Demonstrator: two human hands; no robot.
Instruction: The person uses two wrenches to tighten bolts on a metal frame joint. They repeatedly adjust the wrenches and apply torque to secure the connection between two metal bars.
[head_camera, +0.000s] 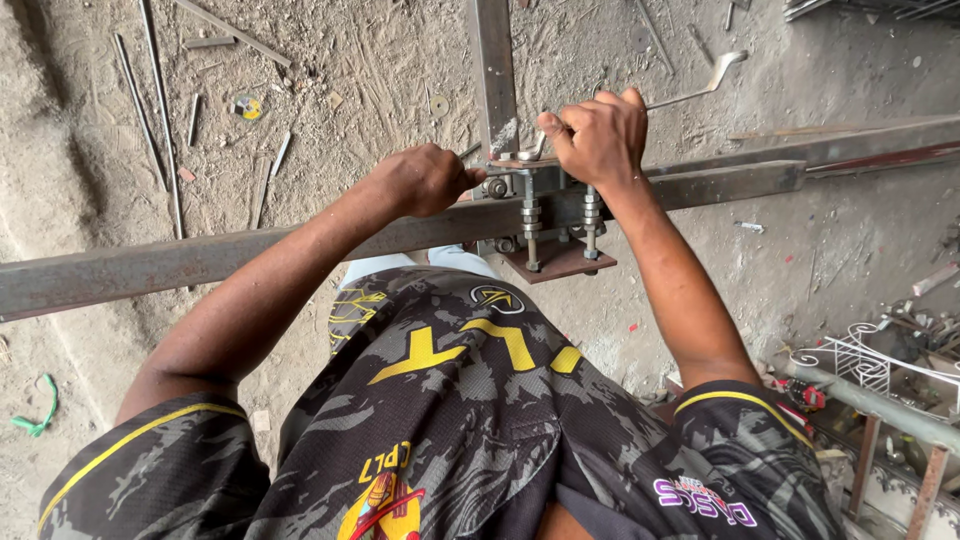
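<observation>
Dusty concrete floor (380, 90) of a metal workshop, littered w/ thin rods (160, 110), offcuts, a small disc (247, 106); green scrap (38, 408) far left. Long rusty steel bar (150, 265) spanning the view left to right, slightly tilted up toward the right. Left hand (425, 180) closed into a fist at the bar's top edge, just left of the clamp, gripping something small; what exactly, can't tell, fingers hide it. Bolted clamp fixture (545, 225) mid-frame: two plates, threaded bolts w/ stacked nuts, sandwiching the bar where an upright steel section (495, 70) crosses. Right hand (595, 135) wrapped tight round the handle of a wrench (700, 90) seated over the clamp top. Ornate white metalwork (860, 360) lower right. Risks, as a judgement: wrench slipping off the nut under force, knuckles hitting bar edge; left fingers so close to bolts could get pinched; uneven tightening could let bar shift in clamp.
</observation>
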